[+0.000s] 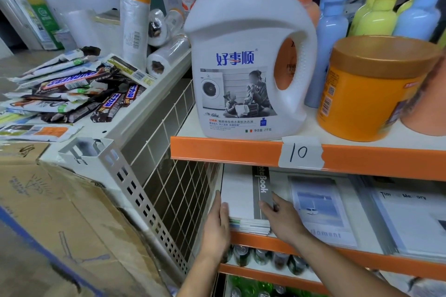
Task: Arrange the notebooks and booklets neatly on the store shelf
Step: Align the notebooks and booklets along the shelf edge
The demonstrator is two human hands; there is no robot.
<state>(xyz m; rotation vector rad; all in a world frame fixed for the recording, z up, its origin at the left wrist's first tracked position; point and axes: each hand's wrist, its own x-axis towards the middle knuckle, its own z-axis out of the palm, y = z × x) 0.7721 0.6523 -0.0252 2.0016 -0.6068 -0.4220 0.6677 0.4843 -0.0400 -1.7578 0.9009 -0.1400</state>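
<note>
1. The stack of notebooks (243,202) sits at the far left end of the middle shelf (337,252), right under the orange rail with the "10" tag (300,152). Top one is white with a grey strip down its right side.

2. Left hand (216,226) is flat against the left edge of the stack, fingers straight and together, thumb side up. That's an open grip, pressing rather than holding.

3. Right hand (282,218) rests on the right part of the top cover, fingertips on the grey strip. Also spread flat; nothing's being pinched.

4. So I'd say the step is squaring the pile. To do it well, squeeze both sides in evenly and keep the palms upright so the lower booklets get pushed too. Their coloured edges poke out unevenly at the front.

5. After the sides, I'd tap the front edge back so it lines up with the shelf lip.

6. Watch the neighbour: the booklet with the blue sky cover (321,205) lies just beside the stack on the right, and more booklets (410,214) sit beyond it. Leave an even gap and don't shove the pile into them.

7. The big detergent jug (241,55) is on the shelf above, out of the way.
</note>
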